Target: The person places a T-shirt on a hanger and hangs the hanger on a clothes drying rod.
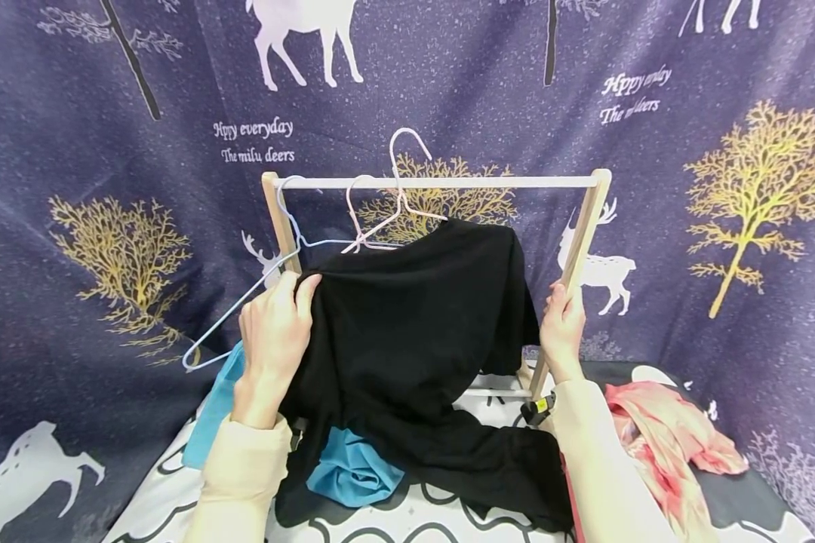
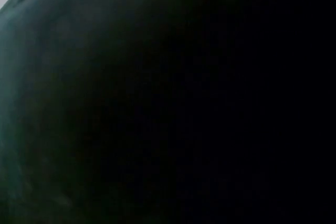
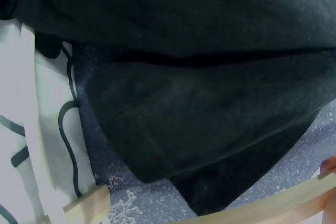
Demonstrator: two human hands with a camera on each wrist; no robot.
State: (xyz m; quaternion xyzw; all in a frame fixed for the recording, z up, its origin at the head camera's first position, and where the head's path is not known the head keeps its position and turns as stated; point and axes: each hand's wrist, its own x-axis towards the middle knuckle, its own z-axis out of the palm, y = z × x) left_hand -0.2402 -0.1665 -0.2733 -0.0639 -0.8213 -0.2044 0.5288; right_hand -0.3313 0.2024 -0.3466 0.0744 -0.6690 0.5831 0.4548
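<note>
A black short-sleeved shirt [image 1: 414, 324] is spread on a pale pink hanger [image 1: 401, 197], whose hook rises above the rack's white rail [image 1: 502, 182]. My left hand [image 1: 275, 332] pinches the shirt's shoulder on the left side. With my right hand [image 1: 562, 324] I grip the right wooden post [image 1: 587, 226] of the rack, beside the sleeve. In the right wrist view the black sleeve [image 3: 199, 114] hangs close to that post [image 3: 273, 203]. Dark cloth [image 2: 79, 77] fills nearly all of the left wrist view.
A blue hanger [image 1: 244, 294] and a second pink hanger [image 1: 350, 204] hang from the rail's left part. Blue cloth [image 1: 355, 471] lies in front of the rack, pink cloth [image 1: 679, 430] to the right. A patterned curtain [image 1: 448, 90] stands behind.
</note>
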